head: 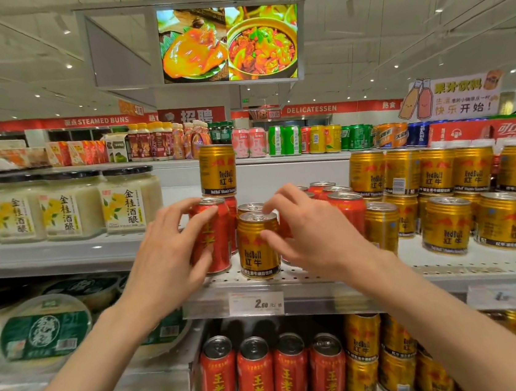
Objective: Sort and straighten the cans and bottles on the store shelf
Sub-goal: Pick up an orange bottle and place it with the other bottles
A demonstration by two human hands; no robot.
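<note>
On the white middle shelf my left hand grips a red can by its top and side. Beside it my right hand holds a gold Red Bull can that stands upright at the shelf's front, fingers on its rim, thumb on its side. A second gold can is stacked on a red can just behind. More red cans stand behind my right hand. Stacked gold cans fill the shelf to the right.
Jars with yellow labels line the shelf to the left. The lower shelf holds red cans and gold cans. Round green-lidded tubs sit at lower left. Assorted drinks stand on the top shelf.
</note>
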